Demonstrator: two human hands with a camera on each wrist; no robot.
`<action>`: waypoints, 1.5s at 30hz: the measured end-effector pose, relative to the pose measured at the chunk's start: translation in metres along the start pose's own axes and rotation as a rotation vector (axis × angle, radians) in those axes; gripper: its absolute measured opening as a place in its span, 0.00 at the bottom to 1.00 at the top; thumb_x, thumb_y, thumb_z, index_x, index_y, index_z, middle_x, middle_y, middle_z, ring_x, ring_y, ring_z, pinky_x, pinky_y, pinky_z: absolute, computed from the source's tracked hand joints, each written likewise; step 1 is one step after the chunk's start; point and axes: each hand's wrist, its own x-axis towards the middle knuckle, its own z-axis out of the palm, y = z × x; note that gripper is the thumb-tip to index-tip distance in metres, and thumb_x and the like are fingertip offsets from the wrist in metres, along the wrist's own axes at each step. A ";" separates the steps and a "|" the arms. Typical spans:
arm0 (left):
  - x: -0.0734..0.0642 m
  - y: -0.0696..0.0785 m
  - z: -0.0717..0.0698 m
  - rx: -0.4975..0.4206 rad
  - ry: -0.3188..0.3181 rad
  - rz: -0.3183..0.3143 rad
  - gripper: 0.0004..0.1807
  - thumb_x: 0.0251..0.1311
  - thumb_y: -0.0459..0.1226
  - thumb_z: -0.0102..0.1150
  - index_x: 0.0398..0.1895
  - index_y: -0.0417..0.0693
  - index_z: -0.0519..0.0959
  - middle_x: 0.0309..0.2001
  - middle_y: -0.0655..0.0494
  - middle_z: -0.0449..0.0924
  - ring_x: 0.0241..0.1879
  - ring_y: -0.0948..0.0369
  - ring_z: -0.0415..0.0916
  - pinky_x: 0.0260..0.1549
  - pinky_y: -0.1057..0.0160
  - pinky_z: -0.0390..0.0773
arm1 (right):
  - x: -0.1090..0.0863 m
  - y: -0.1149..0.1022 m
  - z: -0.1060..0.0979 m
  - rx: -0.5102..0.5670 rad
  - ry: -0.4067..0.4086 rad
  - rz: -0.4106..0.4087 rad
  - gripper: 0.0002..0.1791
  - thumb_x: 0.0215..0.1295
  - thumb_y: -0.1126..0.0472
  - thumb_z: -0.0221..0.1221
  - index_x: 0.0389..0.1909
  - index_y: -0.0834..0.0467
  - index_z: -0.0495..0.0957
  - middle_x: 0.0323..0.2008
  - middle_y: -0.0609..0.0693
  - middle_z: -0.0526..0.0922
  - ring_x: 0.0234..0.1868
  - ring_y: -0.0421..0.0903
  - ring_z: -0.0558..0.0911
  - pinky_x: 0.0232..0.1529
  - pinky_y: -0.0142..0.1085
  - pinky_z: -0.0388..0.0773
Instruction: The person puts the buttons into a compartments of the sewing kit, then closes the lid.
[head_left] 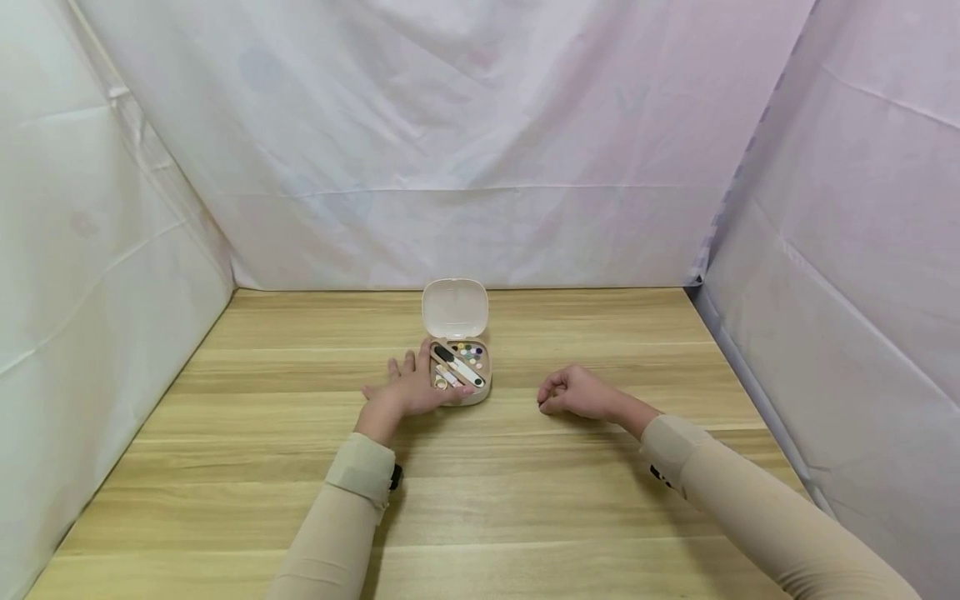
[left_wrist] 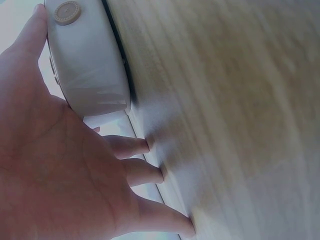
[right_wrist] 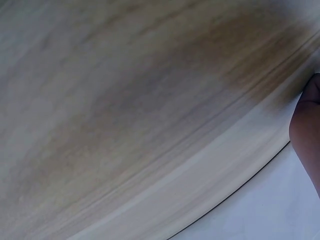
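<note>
An open sewing kit (head_left: 486, 379) sits on the table with its pale lid (head_left: 454, 307) raised at the back. Inside lie a black-and-white tool, possibly thread snips (head_left: 459, 367), and several small coloured round pieces (head_left: 468, 353). My left hand (head_left: 408, 392) spreads its fingers at the kit's left side; the thumb lies along the front edge and the index finger beside the left wall. A round brown button-like catch (left_wrist: 67, 12) shows on the case in the left wrist view. Right of the kit, my right hand (head_left: 581, 393) pinches a small dark thing (head_left: 540, 405), too small to identify.
The wood-grain table (head_left: 480, 517) runs back to a pale hanging cloth (head_left: 480, 167). More cloth hangs along the left (head_left: 97, 250) and right (head_left: 847, 233) sides. In the right wrist view, only part of the right hand (right_wrist: 306, 125) shows at the edge.
</note>
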 end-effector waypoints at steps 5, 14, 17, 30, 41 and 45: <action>-0.008 0.004 -0.006 0.004 -0.010 0.005 0.78 0.43 0.86 0.58 0.88 0.65 0.30 0.88 0.37 0.38 0.85 0.30 0.30 0.62 0.06 0.33 | -0.001 -0.001 0.000 0.019 -0.002 0.005 0.06 0.67 0.60 0.71 0.40 0.57 0.87 0.20 0.42 0.74 0.23 0.39 0.61 0.27 0.30 0.62; -0.016 0.007 -0.011 0.005 -0.026 0.015 0.73 0.53 0.80 0.58 0.89 0.61 0.30 0.88 0.36 0.37 0.85 0.31 0.29 0.64 0.08 0.34 | 0.000 -0.003 -0.001 -0.031 -0.034 -0.019 0.06 0.67 0.58 0.71 0.37 0.56 0.88 0.23 0.42 0.79 0.24 0.39 0.66 0.28 0.29 0.65; -0.009 0.004 -0.006 0.001 -0.027 0.010 0.77 0.47 0.84 0.58 0.88 0.63 0.29 0.88 0.37 0.36 0.85 0.31 0.29 0.63 0.07 0.33 | 0.001 -0.003 -0.002 -0.042 -0.047 -0.021 0.05 0.68 0.58 0.69 0.37 0.55 0.88 0.24 0.42 0.79 0.26 0.39 0.67 0.29 0.29 0.66; -0.012 0.005 -0.009 -0.003 -0.027 0.009 0.75 0.49 0.83 0.58 0.88 0.63 0.29 0.88 0.37 0.36 0.86 0.32 0.29 0.64 0.08 0.33 | 0.009 -0.015 -0.015 0.100 0.123 -0.044 0.08 0.71 0.61 0.63 0.41 0.60 0.89 0.34 0.51 0.92 0.20 0.37 0.58 0.23 0.30 0.59; -0.010 0.004 -0.006 -0.001 -0.014 0.014 0.75 0.48 0.84 0.56 0.88 0.63 0.29 0.88 0.37 0.37 0.86 0.31 0.29 0.64 0.08 0.33 | 0.023 -0.028 -0.021 0.080 0.176 -0.040 0.11 0.70 0.55 0.68 0.44 0.58 0.90 0.16 0.38 0.67 0.22 0.38 0.62 0.26 0.32 0.63; -0.013 0.005 -0.008 0.011 -0.012 0.016 0.74 0.51 0.82 0.57 0.88 0.62 0.29 0.88 0.37 0.36 0.86 0.32 0.29 0.65 0.09 0.33 | 0.029 -0.035 -0.021 0.067 0.180 -0.038 0.12 0.69 0.55 0.68 0.44 0.59 0.90 0.17 0.39 0.68 0.25 0.40 0.64 0.29 0.34 0.64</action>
